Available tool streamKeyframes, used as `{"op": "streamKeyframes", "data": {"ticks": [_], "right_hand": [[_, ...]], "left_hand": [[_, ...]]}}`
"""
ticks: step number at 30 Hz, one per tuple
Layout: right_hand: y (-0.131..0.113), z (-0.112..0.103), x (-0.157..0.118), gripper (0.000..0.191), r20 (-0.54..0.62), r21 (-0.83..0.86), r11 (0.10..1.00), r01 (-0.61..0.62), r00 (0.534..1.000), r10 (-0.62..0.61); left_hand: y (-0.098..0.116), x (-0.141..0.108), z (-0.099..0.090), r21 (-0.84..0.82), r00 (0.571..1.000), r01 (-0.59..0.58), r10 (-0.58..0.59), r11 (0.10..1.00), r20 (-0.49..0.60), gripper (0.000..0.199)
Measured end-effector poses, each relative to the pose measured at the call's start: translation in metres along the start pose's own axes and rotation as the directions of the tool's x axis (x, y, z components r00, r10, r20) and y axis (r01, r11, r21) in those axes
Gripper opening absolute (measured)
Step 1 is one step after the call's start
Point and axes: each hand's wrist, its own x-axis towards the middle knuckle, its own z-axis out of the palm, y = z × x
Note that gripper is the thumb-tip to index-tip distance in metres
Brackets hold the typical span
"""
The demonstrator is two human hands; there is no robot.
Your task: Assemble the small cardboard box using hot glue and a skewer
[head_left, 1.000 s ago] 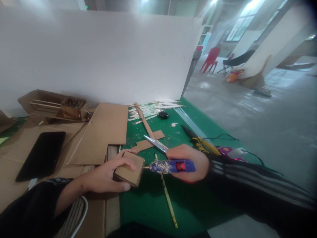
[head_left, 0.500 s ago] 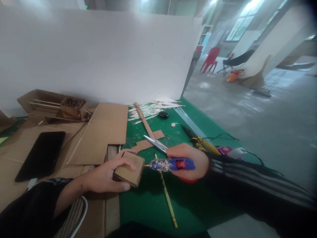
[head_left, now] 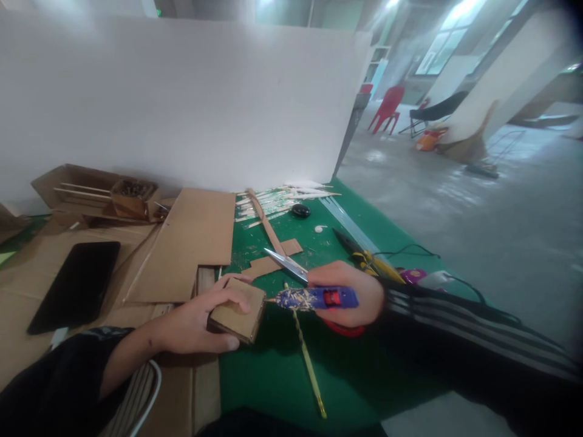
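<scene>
Left hand [head_left: 200, 318] grips cardboard block [head_left: 241, 323]; right hand [head_left: 355, 278] clasps blue glue gun [head_left: 298, 299], nozzle [head_left: 271, 300] at block's side — a slip could burn the left hand

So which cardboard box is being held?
The small box in the left hand, flat panel up; the long box and the filled box, both open, sit farther off, untouched.
</scene>
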Motion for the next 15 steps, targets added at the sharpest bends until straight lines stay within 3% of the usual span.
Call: {"op": "streamKeyframes", "data": {"ticks": [8,15], "right_hand": [[-0.0084,-0.0101,0.0015,0.019,0.028,-0.047,0.998,0.045,0.999,-0.044],[-0.0055,-0.0068,0.0012,0.02,-0.015,-0.033,0.996,0.083,0.996,-0.084]], "left_hand": [[-0.0014,-0.0001,-0.0003,0.009,1.0,0.004,-0.004,1.0,0.004,0.039],[-0.0016,-0.0009,-0.0013,0.025,1.0,0.021,-0.021,0.999,0.013,0.039]]}}
